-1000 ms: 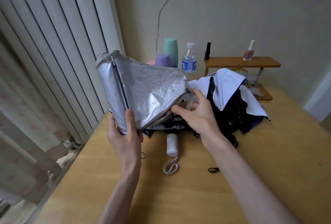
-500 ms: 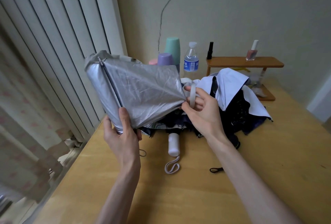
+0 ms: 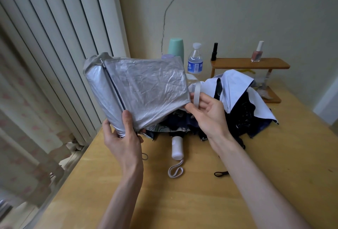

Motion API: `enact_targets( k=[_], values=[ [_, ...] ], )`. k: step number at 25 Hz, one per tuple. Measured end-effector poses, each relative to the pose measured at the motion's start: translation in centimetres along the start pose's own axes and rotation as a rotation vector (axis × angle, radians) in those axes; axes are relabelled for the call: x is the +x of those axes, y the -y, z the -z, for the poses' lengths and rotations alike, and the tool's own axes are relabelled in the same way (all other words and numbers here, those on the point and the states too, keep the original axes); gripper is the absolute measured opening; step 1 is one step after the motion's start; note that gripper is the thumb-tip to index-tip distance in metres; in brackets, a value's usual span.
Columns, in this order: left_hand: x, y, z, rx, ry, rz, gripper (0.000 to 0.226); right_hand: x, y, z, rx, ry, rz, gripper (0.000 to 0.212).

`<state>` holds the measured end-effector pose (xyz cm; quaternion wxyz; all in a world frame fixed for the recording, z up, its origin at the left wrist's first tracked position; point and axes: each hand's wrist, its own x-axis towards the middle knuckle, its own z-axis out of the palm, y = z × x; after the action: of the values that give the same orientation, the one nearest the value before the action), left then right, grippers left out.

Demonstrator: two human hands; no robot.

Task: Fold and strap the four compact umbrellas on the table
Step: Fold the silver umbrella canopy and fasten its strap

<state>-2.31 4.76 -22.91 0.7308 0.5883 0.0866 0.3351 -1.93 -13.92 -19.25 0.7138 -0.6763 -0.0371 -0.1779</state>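
I hold a silver umbrella up over the table, its canopy spread in a flat crinkled panel. My left hand grips its lower end by the folded ribs. My right hand pinches the panel's right corner together with the grey closing strap, which stands upward. Beneath lies a dark navy umbrella with a white handle and a looped wrist strap. To the right a white and dark umbrella lies loose in a heap.
A wooden table carries a small black loop near my right forearm. At the back stand a mint cup, a water bottle and a wooden shelf with two nail polish bottles. Vertical blinds hang at the left.
My right hand has drawn the silver canopy's corner out to the right and taken hold of the grey strap. The panel is now stretched flatter and held higher.
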Motion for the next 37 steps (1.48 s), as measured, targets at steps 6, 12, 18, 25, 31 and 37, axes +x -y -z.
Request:
enact_targets(
  k=[6,12,18,25,31,37],
  values=[
    [-0.1,0.2,0.1,0.0,0.04,0.003,0.03,0.7,1.0,1.8,0.219,0.287,-0.252,0.039],
    [-0.3,0.5,0.1,0.011,0.078,-0.011,0.04,0.8,1.0,1.6,0.09,-0.022,-0.193,0.017],
    [-0.2,1.0,0.3,0.022,0.102,-0.004,0.037,0.8,1.8,1.7,0.102,0.025,-0.176,0.023],
    [-0.1,0.9,0.1,0.062,0.077,0.003,0.038,1.1,2.3,2.9,-0.003,-0.084,-0.115,0.019],
    [0.6,1.4,0.4,0.132,0.289,0.038,0.087,1.5,7.0,2.6,-0.052,-0.018,-0.1,0.011],
    [0.1,1.2,-0.4,0.264,0.488,-0.052,0.066,3.3,14.6,-4.8,-0.165,0.428,-0.095,0.012]
  ],
)
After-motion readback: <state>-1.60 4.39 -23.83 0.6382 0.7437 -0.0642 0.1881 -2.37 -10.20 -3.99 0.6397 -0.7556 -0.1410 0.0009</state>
